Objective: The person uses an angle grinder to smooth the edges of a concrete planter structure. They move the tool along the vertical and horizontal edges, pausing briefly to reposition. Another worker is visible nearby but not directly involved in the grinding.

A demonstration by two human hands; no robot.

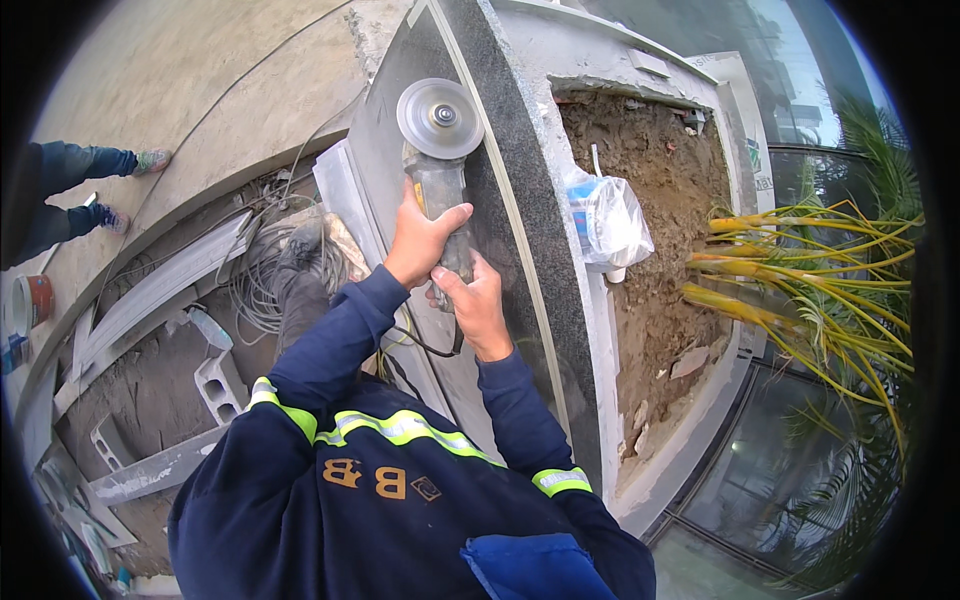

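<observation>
Both of my hands grip an angle grinder (438, 190) with a round grey cutting disc (440, 118) at its far end. My left hand (424, 238) wraps the body behind the head, thumb across the top. Behind it, my right hand (478, 305) closes round the rear of the handle. A dark cord (432, 349) trails from the back end. Beneath lies a grey stone slab (405, 85), and a pale strip (490, 180) runs lengthwise between it and a dark speckled slab (540, 260). Whether the disc touches the stone, I cannot tell.
Right of the slabs is a soil-filled planter (650, 140) with a clear plastic bag (612, 222) and yellow-stemmed palms (745, 265). On the left are coiled cables (262, 285), a hollow concrete block (220, 388), long grey panels (160, 305), a bucket (38, 299) and another person's legs (95, 162).
</observation>
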